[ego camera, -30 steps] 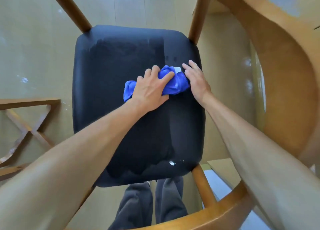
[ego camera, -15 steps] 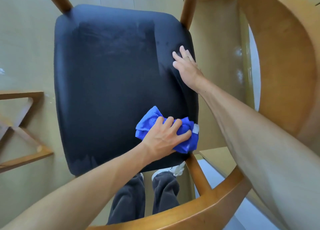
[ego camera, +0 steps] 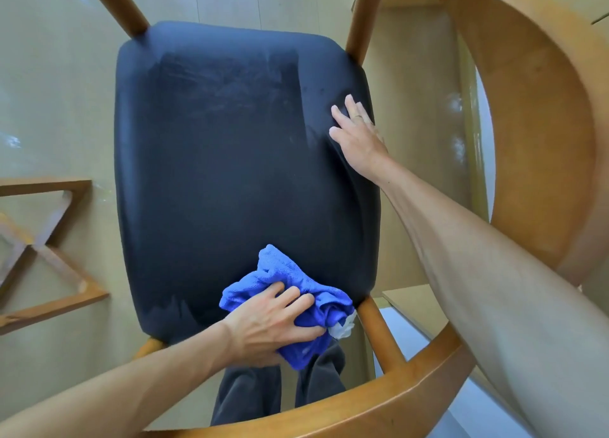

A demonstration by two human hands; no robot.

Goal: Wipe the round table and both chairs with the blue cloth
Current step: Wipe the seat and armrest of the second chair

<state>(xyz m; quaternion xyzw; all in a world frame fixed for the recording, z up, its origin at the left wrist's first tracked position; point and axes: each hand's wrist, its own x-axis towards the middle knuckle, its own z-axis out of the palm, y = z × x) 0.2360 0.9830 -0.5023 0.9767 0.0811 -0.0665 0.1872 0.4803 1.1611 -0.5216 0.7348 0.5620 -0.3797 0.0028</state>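
The cloth (ego camera: 298, 297) is gripped by the left hand (ego camera: 268, 327), fingers curled over the bunched blue fabric, and pressed onto the near right corner of the seat (ego camera: 224, 174). Part of the cloth hangs over the seat's near edge; a white tag (ego camera: 342, 329) shows at its right end. The right hand (ego camera: 357, 138) is laid flat on the seat's right edge, fingers straight, nothing held. The hands are well apart.

The seat is black and padded, with faint wipe streaks at the far end. It is carried by wooden legs (ego camera: 362, 19) at the corners and ringed on the right and near side by the curved wooden backrest (ego camera: 527, 141). Dark trouser legs (ego camera: 250, 398) are seen below the near seat edge. A wooden X-frame (ego camera: 49, 263) lies on the beige floor (ego camera: 49, 91) at left, apart from the chair.
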